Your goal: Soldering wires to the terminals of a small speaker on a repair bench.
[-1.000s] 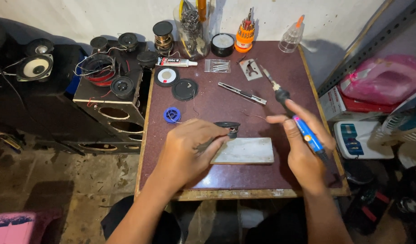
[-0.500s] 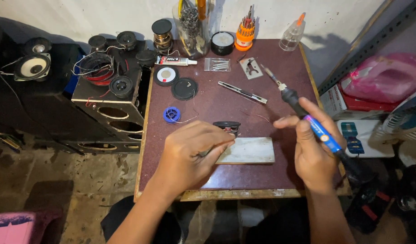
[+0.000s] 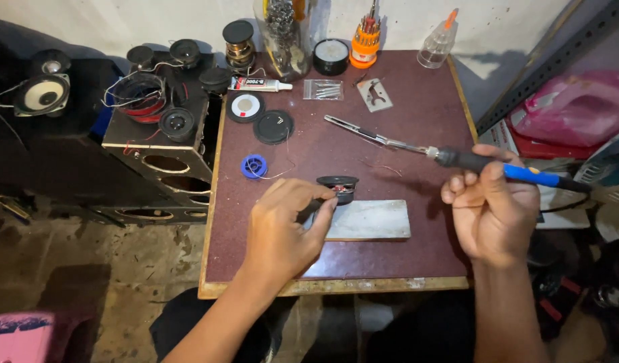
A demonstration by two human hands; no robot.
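My left hand (image 3: 282, 232) is over the near middle of the dark red table (image 3: 423, 87), its fingertips pinched on the near edge of a small black speaker (image 3: 339, 185). The speaker stands at the far left corner of a pale stone tile (image 3: 373, 220). My right hand (image 3: 487, 212) is to the right of the tile, raised and closed round a soldering iron (image 3: 470, 161) with a black grip and blue handle. The iron lies almost level, and its metal tip points left, well apart from the speaker.
Tweezers (image 3: 363, 130), a blue wire spool (image 3: 254, 166), two round discs (image 3: 272, 126), a glue tube (image 3: 259, 84), a screwdriver set (image 3: 364, 40) and a clear bottle (image 3: 435, 48) lie on the far table. A speaker cabinet (image 3: 161, 144) with loose drivers stands at the left. Pink bags (image 3: 578, 107) are at the right.
My right hand has drawn to the right, away from the speaker, and the iron has swung from steep to nearly level. My left hand has stayed at the speaker.
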